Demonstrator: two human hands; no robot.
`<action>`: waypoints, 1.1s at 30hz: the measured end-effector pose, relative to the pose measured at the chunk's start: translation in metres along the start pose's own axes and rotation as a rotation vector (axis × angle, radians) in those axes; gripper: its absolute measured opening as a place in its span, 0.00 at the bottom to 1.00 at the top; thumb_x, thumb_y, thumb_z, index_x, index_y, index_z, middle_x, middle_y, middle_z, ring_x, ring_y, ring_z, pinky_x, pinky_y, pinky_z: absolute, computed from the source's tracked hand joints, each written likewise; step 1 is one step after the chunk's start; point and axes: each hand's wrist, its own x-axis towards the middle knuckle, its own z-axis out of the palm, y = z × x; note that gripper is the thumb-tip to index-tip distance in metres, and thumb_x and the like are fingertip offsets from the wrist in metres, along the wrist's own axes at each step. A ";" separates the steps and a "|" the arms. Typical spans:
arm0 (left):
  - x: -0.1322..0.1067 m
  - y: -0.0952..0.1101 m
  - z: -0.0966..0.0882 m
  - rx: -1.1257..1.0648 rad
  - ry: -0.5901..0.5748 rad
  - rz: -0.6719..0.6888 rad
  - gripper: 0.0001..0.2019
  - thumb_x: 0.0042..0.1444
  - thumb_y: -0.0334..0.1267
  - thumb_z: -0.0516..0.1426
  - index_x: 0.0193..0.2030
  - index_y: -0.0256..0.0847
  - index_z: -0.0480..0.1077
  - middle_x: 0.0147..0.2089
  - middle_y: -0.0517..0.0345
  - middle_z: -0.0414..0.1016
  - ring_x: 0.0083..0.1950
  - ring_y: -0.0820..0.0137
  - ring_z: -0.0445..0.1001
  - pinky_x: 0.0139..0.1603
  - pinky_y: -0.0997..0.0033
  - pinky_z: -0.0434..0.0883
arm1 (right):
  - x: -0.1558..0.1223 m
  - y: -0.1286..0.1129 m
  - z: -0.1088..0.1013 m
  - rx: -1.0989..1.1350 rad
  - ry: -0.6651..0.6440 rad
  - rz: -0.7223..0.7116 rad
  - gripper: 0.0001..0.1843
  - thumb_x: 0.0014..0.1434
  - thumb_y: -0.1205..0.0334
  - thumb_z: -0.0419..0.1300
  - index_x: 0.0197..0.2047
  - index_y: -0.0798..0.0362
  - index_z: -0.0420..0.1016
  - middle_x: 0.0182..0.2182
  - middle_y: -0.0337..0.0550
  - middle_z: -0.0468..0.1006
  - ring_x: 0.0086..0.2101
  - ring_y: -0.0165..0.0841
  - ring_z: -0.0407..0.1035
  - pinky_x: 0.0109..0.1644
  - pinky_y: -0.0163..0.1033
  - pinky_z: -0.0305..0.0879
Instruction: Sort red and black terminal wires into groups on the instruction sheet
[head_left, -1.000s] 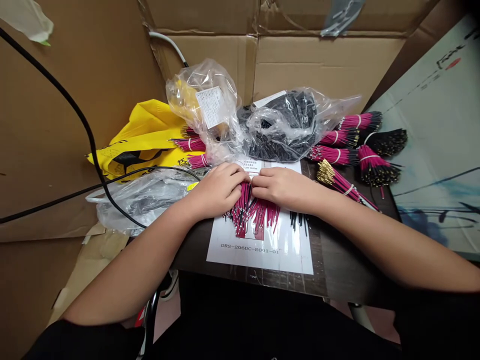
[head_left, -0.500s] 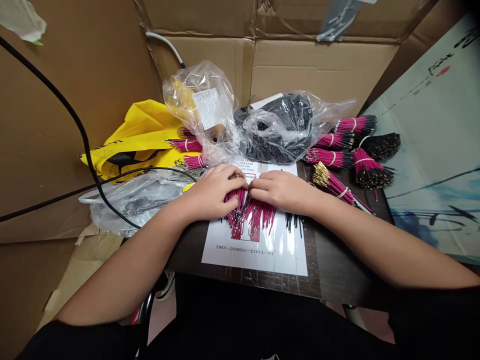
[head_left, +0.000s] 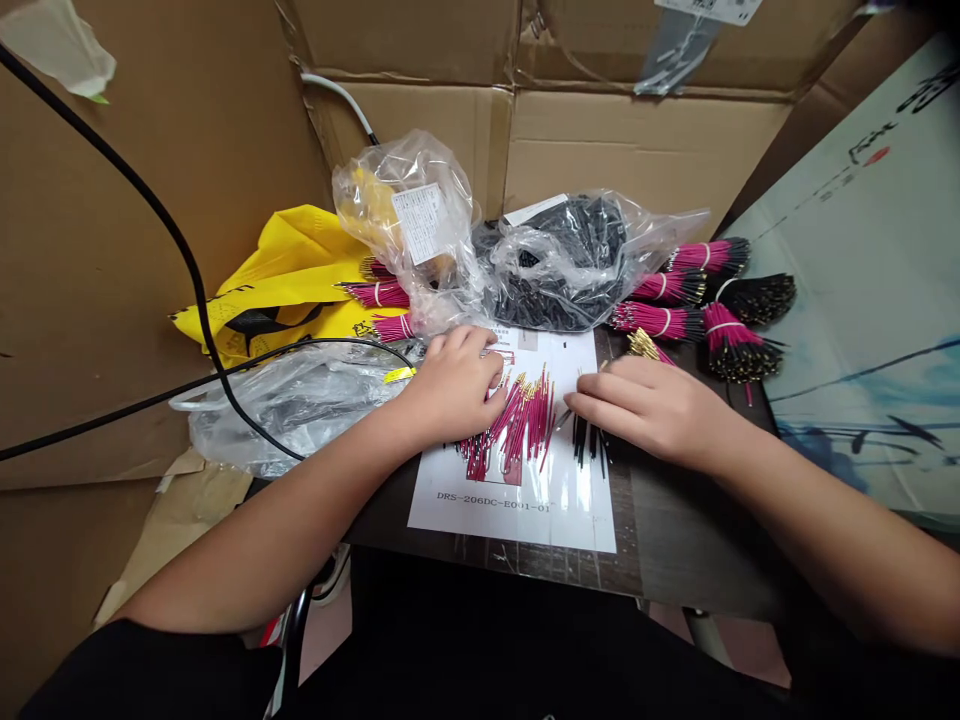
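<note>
Pink wires [head_left: 529, 415] with gold tips lie fanned out on a white printed sheet [head_left: 510, 518]. Over their left side rests my left hand [head_left: 459, 385], its fingers curled down and closed against the wires; some fingertips are hidden. To the right, my right hand [head_left: 649, 408] is closed in a pinch. A thin black wire [head_left: 561, 423] sticks out from its fingertips. Under and beside that hand lies a small group of black wires [head_left: 592, 445], on the sheet's right part.
Clear plastic bags, one with yellow contents [head_left: 409, 215] and one with black contents [head_left: 562, 270], sit at the back. Banded pink wire bundles [head_left: 660, 320] lie to the right. A yellow bag [head_left: 292, 250] and a black cable [head_left: 187, 260] are on the left. Cardboard walls [head_left: 645, 140] stand behind.
My right hand has moved right, away from my left hand and the pink wires, to above the black wires. The gold tips of the pink wires have come into sight.
</note>
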 end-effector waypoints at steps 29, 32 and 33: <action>0.027 0.016 -0.009 0.115 -0.075 -0.065 0.13 0.56 0.42 0.59 0.31 0.34 0.78 0.58 0.37 0.72 0.61 0.45 0.67 0.60 0.41 0.67 | -0.065 -0.042 0.025 0.261 0.020 0.480 0.20 0.67 0.70 0.57 0.60 0.53 0.74 0.57 0.53 0.77 0.50 0.44 0.71 0.55 0.54 0.70; 0.023 0.011 -0.011 -0.041 -0.069 -0.036 0.11 0.55 0.41 0.60 0.26 0.38 0.74 0.64 0.43 0.69 0.66 0.47 0.64 0.65 0.40 0.64 | -0.065 -0.040 0.027 0.288 0.031 0.491 0.19 0.66 0.69 0.57 0.59 0.52 0.75 0.57 0.54 0.76 0.50 0.44 0.71 0.55 0.55 0.70; 0.022 0.008 -0.013 -0.113 -0.069 -0.030 0.10 0.54 0.40 0.60 0.25 0.38 0.73 0.65 0.45 0.69 0.67 0.49 0.63 0.66 0.41 0.63 | -0.065 -0.040 0.028 0.304 0.045 0.503 0.19 0.66 0.69 0.57 0.59 0.52 0.75 0.57 0.54 0.76 0.51 0.44 0.71 0.54 0.55 0.71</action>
